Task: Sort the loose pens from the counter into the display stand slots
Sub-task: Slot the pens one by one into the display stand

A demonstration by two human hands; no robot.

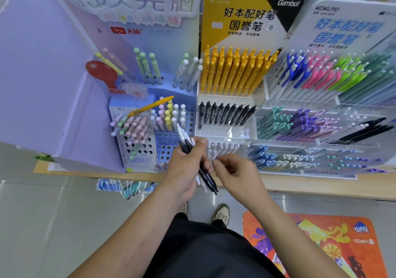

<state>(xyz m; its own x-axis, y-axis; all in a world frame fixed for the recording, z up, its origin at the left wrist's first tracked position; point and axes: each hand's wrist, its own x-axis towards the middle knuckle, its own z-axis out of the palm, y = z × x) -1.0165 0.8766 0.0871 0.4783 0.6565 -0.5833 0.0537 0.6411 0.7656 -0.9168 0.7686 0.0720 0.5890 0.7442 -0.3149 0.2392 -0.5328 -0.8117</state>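
Counter [321, 186] stand [235, 135] with yellow pens [233, 72]

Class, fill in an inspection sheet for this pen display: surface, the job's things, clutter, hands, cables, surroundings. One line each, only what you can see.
Surface: wooden counter carrying the display stands.
Job's things: bundle of black and white pens held in front of the stands; one yellow pen lying across the pastel pens in the blue stand; row of black pens slotted upright in the clear stand.
Clutter: plastic packets below the counter's front edge.
Hands: left hand grips the bundle; right hand curled beside it, with contact unclear.
Cables: nothing seen.
Surroundings: tiled floor, orange mat.
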